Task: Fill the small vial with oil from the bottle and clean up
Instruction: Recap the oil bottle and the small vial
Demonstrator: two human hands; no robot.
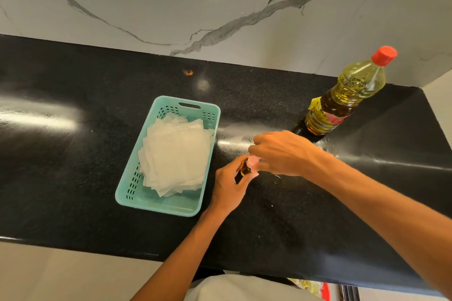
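Observation:
A small amber vial (244,170) stands on the black counter (73,166), mostly hidden by my hands. My left hand (228,186) is wrapped around its body. My right hand (281,153) reaches in from the right and pinches the vial's pale pink cap (252,161) at the top. The oil bottle (347,95), clear plastic with yellow oil, a dark label and a red cap, stands upright and closed at the back right, apart from both hands.
A teal plastic basket (137,178) holding a stack of white paper tissues (176,154) sits just left of my hands. A marble wall (220,7) backs the counter. A small orange speck (188,72) lies near the wall. Wet smears shine beside the bottle.

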